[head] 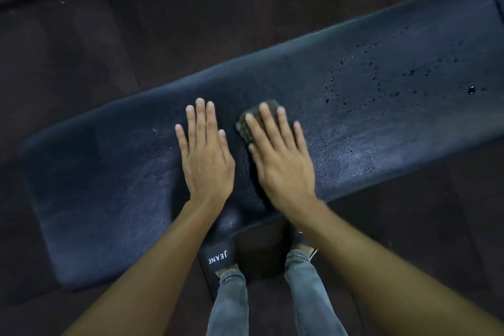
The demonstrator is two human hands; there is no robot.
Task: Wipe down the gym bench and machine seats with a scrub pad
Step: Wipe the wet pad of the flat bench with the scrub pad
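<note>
Two flat hands on the bench (368, 117): right hand (281, 155) spread, pressing a thin, probably soft scrub pad (246, 124); left hand (206, 155) spread just beside it.

Entry 1: word "JEANE", white capitals, single line, on black strap of slide sandal (218, 255), left foot. Lettering runs across strap and reads upside down in head view; all five letters legible. Sandal stands on dark floor (136, 35), toe under near edge of padded tabletop (109, 185).
Entry 2: second sandal (298, 237), right foot, strap largely hidden; lettering cannot be told.
</note>
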